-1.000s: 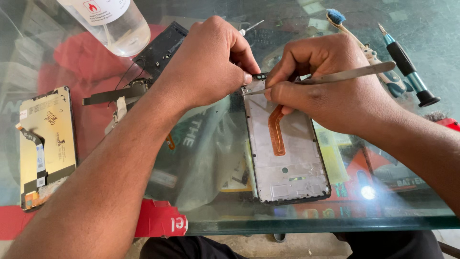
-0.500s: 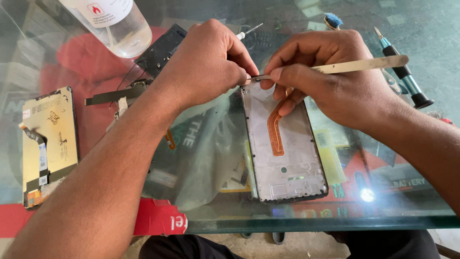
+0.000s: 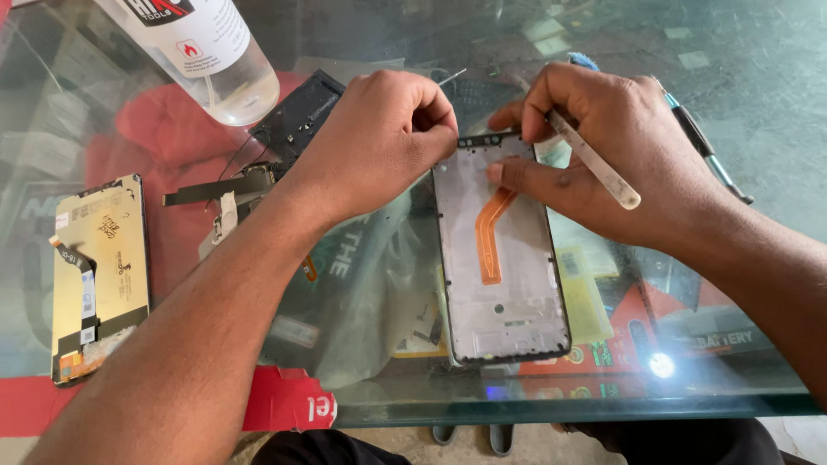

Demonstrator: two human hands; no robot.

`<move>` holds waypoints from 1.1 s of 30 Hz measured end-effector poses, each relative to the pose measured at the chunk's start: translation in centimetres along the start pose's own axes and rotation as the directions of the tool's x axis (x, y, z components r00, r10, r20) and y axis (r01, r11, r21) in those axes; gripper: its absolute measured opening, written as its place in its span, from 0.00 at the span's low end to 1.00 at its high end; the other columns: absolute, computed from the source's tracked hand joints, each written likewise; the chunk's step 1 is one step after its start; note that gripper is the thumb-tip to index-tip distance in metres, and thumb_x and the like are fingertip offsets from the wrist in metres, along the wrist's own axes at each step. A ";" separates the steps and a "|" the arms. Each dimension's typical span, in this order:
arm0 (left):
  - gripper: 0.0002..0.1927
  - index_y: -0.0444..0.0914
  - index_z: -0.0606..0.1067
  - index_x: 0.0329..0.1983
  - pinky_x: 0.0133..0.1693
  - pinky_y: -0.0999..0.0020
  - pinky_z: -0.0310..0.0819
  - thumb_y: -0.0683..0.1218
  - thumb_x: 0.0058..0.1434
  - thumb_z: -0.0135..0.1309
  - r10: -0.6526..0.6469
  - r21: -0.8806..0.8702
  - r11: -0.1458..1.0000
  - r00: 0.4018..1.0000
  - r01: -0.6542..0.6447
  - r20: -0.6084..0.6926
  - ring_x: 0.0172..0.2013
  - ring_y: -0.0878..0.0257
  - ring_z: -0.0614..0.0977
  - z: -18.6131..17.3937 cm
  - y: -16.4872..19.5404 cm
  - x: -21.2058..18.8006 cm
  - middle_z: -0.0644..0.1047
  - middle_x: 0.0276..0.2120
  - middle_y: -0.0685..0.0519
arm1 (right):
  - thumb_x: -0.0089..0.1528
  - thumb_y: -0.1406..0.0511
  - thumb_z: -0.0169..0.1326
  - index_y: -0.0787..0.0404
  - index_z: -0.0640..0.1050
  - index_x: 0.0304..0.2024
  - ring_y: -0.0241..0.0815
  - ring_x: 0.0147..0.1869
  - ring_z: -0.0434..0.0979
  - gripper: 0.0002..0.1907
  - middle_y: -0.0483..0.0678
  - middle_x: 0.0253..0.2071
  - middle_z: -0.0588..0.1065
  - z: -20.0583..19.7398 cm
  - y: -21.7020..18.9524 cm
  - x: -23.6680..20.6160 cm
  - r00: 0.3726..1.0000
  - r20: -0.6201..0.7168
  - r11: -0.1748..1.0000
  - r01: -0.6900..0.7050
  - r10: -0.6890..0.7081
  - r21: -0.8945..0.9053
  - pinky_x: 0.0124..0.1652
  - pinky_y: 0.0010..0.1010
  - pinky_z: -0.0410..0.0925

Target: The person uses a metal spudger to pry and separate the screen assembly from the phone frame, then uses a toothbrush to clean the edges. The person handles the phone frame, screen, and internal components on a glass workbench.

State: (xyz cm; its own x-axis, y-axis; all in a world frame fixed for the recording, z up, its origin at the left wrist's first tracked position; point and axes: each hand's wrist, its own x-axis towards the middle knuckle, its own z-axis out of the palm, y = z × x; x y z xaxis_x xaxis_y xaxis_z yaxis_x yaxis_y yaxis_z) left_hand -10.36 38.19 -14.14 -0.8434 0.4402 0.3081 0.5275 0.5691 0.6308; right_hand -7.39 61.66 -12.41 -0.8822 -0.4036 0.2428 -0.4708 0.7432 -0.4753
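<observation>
A grey phone frame [image 3: 508, 284] with an orange flex strip lies flat on the glass table [image 3: 603, 52]. My left hand [image 3: 379, 142] is closed at the frame's top left corner, fingertips pinched on its edge. My right hand [image 3: 612, 155] rests on the frame's top right, one finger pressed flat on the grey plate, and it holds a flat metal pry tool [image 3: 594, 159] that now points down to the right, its tip off the frame.
A detached phone screen [image 3: 96, 275] lies face down at far left. A clear liquid bottle [image 3: 202, 47] stands at the back left, beside a black phone part [image 3: 297, 116]. A screwdriver [image 3: 702, 146] lies behind my right hand. Crumpled clear plastic [image 3: 362, 293] sits left of the frame.
My right hand has turned the pry tool from pointing right and level to pointing down-right, and laid a finger on the frame. My left hand stays pinched at the top corner.
</observation>
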 end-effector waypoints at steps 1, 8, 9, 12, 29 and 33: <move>0.06 0.32 0.78 0.34 0.30 0.68 0.78 0.42 0.61 0.58 -0.055 -0.138 0.989 0.998 0.056 0.013 0.26 0.67 0.83 0.0 0.2 0.0 0.82 0.27 0.50 | 0.56 0.61 0.70 0.62 0.70 0.34 0.40 0.33 0.82 0.20 0.49 0.38 0.81 0.0 0.1 0.1 0.993 0.039 0.994 -0.110 0.111 -0.026 0.30 0.32 0.72; 0.20 0.35 0.74 0.52 0.29 0.69 0.82 0.39 0.56 0.65 -0.118 -0.762 0.607 0.974 0.224 0.193 0.30 0.66 0.85 0.1 0.9 0.0 0.83 0.33 0.49 | 0.65 0.72 0.62 0.57 0.63 0.37 0.37 0.47 0.84 0.18 0.47 0.41 0.76 -0.6 1.6 0.7 0.981 -0.177 0.638 0.086 0.079 0.765 0.46 0.30 0.82; 0.22 0.35 0.75 0.53 0.29 0.68 0.83 0.37 0.54 0.65 -0.095 -0.780 0.588 0.976 0.213 0.196 0.32 0.66 0.85 0.1 0.9 0.0 0.84 0.34 0.49 | 0.65 0.72 0.61 0.57 0.62 0.38 0.38 0.46 0.83 0.18 0.49 0.40 0.76 -0.7 1.8 0.6 0.984 -0.149 0.608 0.057 0.102 0.792 0.44 0.32 0.82; 0.17 0.31 0.76 0.49 0.35 0.67 0.88 0.35 0.57 0.65 -0.191 -0.829 0.544 0.981 0.128 0.026 0.33 0.65 0.87 0.1 1.0 0.0 0.84 0.36 0.49 | 0.62 0.75 0.60 0.56 0.62 0.38 0.41 0.46 0.83 0.19 0.52 0.38 0.76 -0.9 2.0 0.4 0.992 -0.054 0.543 -0.018 0.117 0.840 0.40 0.35 0.82; 0.26 0.27 0.73 0.51 0.36 0.62 0.76 0.48 0.60 0.71 0.383 0.414 0.892 0.791 -0.182 -0.477 0.36 0.52 0.83 -2.4 5.8 -1.5 0.80 0.38 0.43 | 0.62 0.76 0.64 0.56 0.60 0.24 0.37 0.45 0.84 0.25 0.55 0.35 0.79 -1.2 1.6 0.1 0.954 -0.299 0.887 0.145 -0.008 0.439 0.39 0.26 0.78; 0.16 0.29 0.73 0.56 0.43 0.62 0.75 0.45 0.76 0.63 0.190 0.530 0.848 0.918 0.026 -0.347 0.41 0.53 0.84 -7.0 8.1 -9.6 0.80 0.45 0.42 | 0.65 0.78 0.64 0.56 0.62 0.29 0.38 0.50 0.84 0.24 0.56 0.39 0.79 -0.7 2.5 0.1 0.946 -0.324 0.773 0.230 -0.034 0.591 0.46 0.26 0.80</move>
State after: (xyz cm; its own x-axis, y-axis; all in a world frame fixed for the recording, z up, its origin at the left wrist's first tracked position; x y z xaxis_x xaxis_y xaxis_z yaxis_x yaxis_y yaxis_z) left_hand 1.34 33.69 -6.98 -0.7100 0.2708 0.6500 0.4797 0.8618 0.1650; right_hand -8.72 63.85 -13.00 -0.8220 -0.2338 0.5192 -0.5600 0.1668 -0.8115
